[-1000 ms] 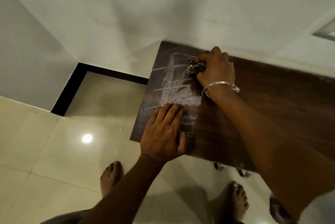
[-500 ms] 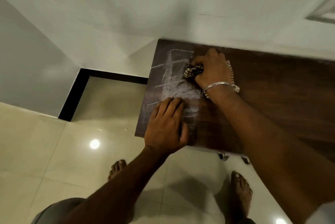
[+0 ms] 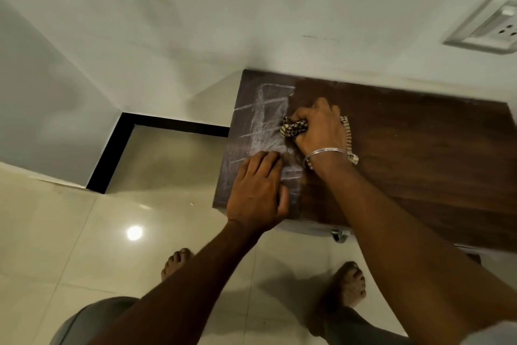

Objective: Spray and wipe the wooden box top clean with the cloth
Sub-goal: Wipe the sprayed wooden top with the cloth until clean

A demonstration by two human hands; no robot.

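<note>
A dark wooden box top [image 3: 419, 154] stands against the white wall. White chalky streaks [image 3: 263, 126] cover its left end. My right hand [image 3: 319, 129], with a silver bangle on the wrist, is shut on a bunched checked cloth [image 3: 293, 128] and presses it on the box just right of the streaks. A striped edge of the cloth sticks out behind the wrist. My left hand [image 3: 257, 193] lies flat, palm down, on the front left corner of the box top, holding nothing. No spray bottle is in view.
A wall socket [image 3: 489, 28] sits on the wall at upper right. Glossy beige floor tiles [image 3: 84, 246] lie left and in front of the box, with a black skirting [image 3: 112, 149] in the corner. My bare feet [image 3: 347, 286] stand before the box, near a metal latch [image 3: 340, 234].
My right hand with the cloth has shifted slightly toward the front over the streaks, which look a little fainter near it. The left hand stays pressed on the corner.
</note>
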